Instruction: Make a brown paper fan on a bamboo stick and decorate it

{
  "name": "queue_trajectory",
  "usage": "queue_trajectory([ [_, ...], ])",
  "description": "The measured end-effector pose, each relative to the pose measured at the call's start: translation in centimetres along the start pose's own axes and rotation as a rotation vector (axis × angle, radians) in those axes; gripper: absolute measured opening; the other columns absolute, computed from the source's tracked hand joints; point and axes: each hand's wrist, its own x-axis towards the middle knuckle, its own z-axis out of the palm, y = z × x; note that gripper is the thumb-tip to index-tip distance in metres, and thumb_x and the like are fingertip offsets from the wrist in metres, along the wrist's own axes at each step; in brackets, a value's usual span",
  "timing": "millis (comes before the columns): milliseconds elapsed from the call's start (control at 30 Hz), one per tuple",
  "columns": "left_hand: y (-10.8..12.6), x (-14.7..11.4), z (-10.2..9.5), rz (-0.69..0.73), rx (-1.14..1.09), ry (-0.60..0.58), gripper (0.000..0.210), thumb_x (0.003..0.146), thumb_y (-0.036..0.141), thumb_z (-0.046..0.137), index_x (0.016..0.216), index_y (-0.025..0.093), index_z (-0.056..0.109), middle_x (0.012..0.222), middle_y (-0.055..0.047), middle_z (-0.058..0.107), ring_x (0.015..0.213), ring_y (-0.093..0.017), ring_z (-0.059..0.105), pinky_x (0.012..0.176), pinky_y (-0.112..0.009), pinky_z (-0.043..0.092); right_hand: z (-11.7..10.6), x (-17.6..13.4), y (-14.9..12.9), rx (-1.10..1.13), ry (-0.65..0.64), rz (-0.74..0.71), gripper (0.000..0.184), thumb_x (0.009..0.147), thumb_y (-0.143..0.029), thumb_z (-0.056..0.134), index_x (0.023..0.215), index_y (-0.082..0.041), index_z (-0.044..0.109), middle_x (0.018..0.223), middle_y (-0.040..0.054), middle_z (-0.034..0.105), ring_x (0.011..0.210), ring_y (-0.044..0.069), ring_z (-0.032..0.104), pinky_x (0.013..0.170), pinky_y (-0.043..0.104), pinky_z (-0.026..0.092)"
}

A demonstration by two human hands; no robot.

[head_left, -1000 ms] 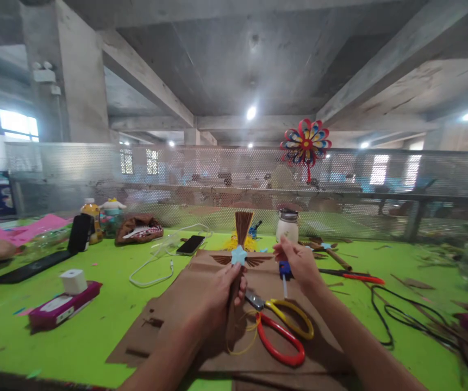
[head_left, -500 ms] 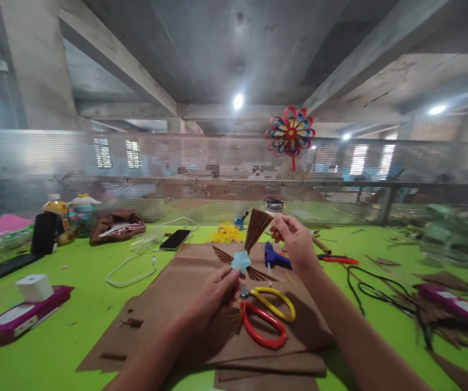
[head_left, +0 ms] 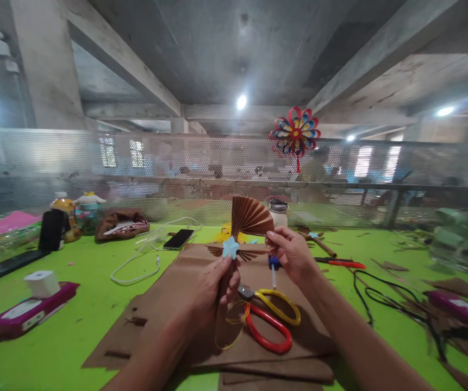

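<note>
Between both hands is a pleated brown paper fan ornament [head_left: 251,215] with a pale blue paper star [head_left: 230,248] at its centre. My left hand [head_left: 213,288] pinches it at the star, thumb on the star's lower edge. At the right edge of the spread upper fan, my right hand [head_left: 293,251] pinches the paper. Smaller pleated wings stick out on both sides of the star. A thin yellow cord [head_left: 229,347] hangs below my left hand. Scissors [head_left: 272,325] with one red and one yellow handle lie beneath, on brown paper sheets [head_left: 168,315]. A blue glue gun [head_left: 273,262] is partly hidden behind my right hand.
The green table holds a phone [head_left: 179,239], a white cable [head_left: 130,281], purple power strips [head_left: 33,312], red-handled pliers [head_left: 342,263] and black cord [head_left: 374,296]. Paper scraps lie at right. Behind stands a perforated metal screen [head_left: 176,160] with a colourful flower decoration [head_left: 295,133].
The upper pleated fan has opened from a narrow bundle into a wide spread. My right hand has moved slightly down and now pinches its edge. The view has shifted slightly.
</note>
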Motion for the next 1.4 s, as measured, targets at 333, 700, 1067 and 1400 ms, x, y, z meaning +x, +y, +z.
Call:
queue_trajectory([
  [333,-0.3,0.6,-0.7,0.089,-0.051,0.111,0.032,0.080,0.048,0.056,0.084,0.018,0.047,0.055,0.007,0.039,0.042,-0.004,0.030,0.037,-0.013,0.022,1.2,-1.4,2.6,-0.043,-0.147,0.107,0.025,0.055,-0.026,0.080,0.070,-0.013,0.065,0.056,-0.0031,0.054,0.044,0.006,0.039,0.043,0.021,0.029],
  [700,-0.5,0.9,-1.1,0.149,-0.071,0.146,0.035,0.079,0.051,0.056,0.083,0.018,0.045,0.053,0.009,0.035,0.041,-0.003,0.028,0.037,-0.013,0.021,2.1,-2.3,3.7,-0.025,-0.164,0.186,0.020,0.053,-0.019,0.077,0.068,-0.015,0.064,0.055,-0.0029,0.054,0.045,0.007,0.040,0.043,0.022,0.031],
  [1067,-0.7,1.0,-1.1,0.155,-0.049,0.146,0.033,0.082,0.051,0.052,0.080,0.018,0.043,0.054,0.008,0.036,0.041,-0.004,0.030,0.038,-0.013,0.023,3.1,-3.2,5.4,-0.029,-0.087,0.209,0.029,0.051,-0.026,0.080,0.071,-0.015,0.062,0.058,-0.0010,0.057,0.046,0.008,0.043,0.044,0.023,0.035],
  [1400,-0.7,1.0,-1.1,0.097,0.089,0.208,0.035,0.079,0.052,0.056,0.082,0.018,0.046,0.056,0.006,0.044,0.042,-0.004,0.034,0.037,-0.013,0.023,0.5,-1.2,3.6,-0.218,-0.034,-0.027,0.019,0.059,-0.026,0.073,0.072,-0.015,0.067,0.066,0.0026,0.061,0.059,0.013,0.051,0.058,0.026,0.042],
])
